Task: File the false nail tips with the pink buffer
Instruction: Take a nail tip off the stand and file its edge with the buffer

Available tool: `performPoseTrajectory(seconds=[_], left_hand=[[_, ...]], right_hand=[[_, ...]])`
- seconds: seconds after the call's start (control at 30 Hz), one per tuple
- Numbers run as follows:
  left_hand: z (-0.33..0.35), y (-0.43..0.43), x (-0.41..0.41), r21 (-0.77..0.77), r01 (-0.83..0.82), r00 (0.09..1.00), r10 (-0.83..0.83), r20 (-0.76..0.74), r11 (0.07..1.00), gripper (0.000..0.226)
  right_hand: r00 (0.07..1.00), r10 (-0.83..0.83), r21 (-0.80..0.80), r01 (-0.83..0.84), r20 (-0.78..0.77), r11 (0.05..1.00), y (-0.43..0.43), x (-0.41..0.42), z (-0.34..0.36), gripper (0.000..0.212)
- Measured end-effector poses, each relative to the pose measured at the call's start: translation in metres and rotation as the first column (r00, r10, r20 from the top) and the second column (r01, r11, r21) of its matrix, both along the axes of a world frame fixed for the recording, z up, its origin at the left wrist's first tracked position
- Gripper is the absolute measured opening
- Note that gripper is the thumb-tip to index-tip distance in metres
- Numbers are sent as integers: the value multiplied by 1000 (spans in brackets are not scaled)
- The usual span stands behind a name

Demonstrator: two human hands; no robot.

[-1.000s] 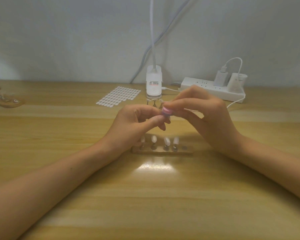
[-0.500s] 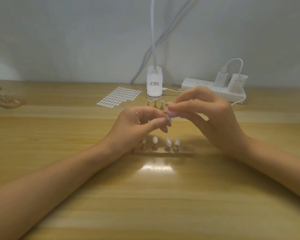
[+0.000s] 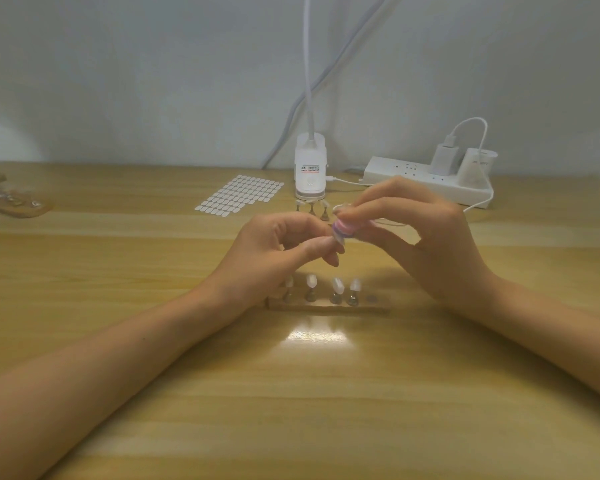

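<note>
Fingers [image 3: 388, 209] of the right hand [image 3: 420, 237] pinch the pink buffer [image 3: 343, 229] narrowly against the false nail tip [image 3: 338, 240] pinched in the left hand [image 3: 274, 251], above the holder strip [image 3: 326, 303] carrying four more tips [image 3: 336, 285]. Brace the tip firmly and apply short, light strokes along its edge, since heavy pressure would likely flex or dislodge it. Beyond, a pale wall [image 3: 153, 81] backs the wooden surface [image 3: 291, 393], which bears at its far side a power strip [image 3: 426, 183], a white lamp base [image 3: 310, 171] and a sheet of adhesive tabs [image 3: 239, 197].
</note>
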State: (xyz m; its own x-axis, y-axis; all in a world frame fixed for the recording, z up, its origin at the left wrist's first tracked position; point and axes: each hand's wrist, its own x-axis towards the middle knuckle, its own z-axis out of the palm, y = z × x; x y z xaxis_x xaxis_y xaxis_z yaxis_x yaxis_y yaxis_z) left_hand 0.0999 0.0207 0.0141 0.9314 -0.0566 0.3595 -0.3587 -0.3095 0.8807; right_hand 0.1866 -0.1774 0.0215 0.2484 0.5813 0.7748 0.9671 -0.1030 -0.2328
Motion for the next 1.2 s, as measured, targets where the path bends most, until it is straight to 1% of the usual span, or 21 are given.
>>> performPoseTrajectory(seconds=[0.1, 0.23, 0.33, 0.37, 0.47, 0.6, 0.7, 0.73, 0.83, 0.97, 1.07, 1.2], left_hand=[[1, -1, -1, 24, 9, 1000, -9, 5, 1000, 12], [0, -1, 1, -8, 8, 1000, -8, -8, 1000, 12], [0, 0, 0, 9, 4, 1000, -4, -7, 1000, 10], [0, 0, 1, 9, 4, 1000, -4, -12, 1000, 10], [0, 0, 0, -10, 3, 1000, -4, -23, 1000, 13], [1, -1, 0, 33, -3, 1000, 3, -8, 999, 10], [1, -1, 1, -10, 3, 1000, -3, -21, 1000, 12], [0, 0, 0, -10, 6, 1000, -6, -19, 1000, 12], [0, -1, 1, 25, 6, 1000, -5, -13, 1000, 12], [0, 0, 1, -13, 7, 1000, -7, -18, 1000, 15], [0, 0, 1, 22, 13, 1000, -13, -9, 1000, 12], [-1, 1, 2, -27, 28, 999, -28, -22, 999, 13]], right_hand=[[999, 47, -31, -46, 21, 998, 0, -2, 0, 15], [1000, 11, -13, -11, -21, 1000, -1, 1, 3, 14], [997, 60, -38, -59, 41, 998, 1, -4, -1, 14], [997, 64, -41, -62, 39, 997, 2, -4, 0, 14], [1000, 23, -19, -23, -6, 1000, 2, -3, 1, 15], [997, 45, -47, -41, 65, 998, 3, -5, 0, 12], [1000, 0, -17, 0, 10, 1000, 1, -1, 3, 13], [1000, 1, -20, 0, 17, 1000, 1, -2, 2, 14], [993, 65, -55, -59, 100, 997, 2, -5, 0, 13], [999, 29, -14, -28, 36, 999, 1, -1, 2, 15], [995, 57, -44, -53, 84, 998, 1, -4, -1, 13], [999, 37, -16, -37, 10, 999, 0, -1, 1, 12]])
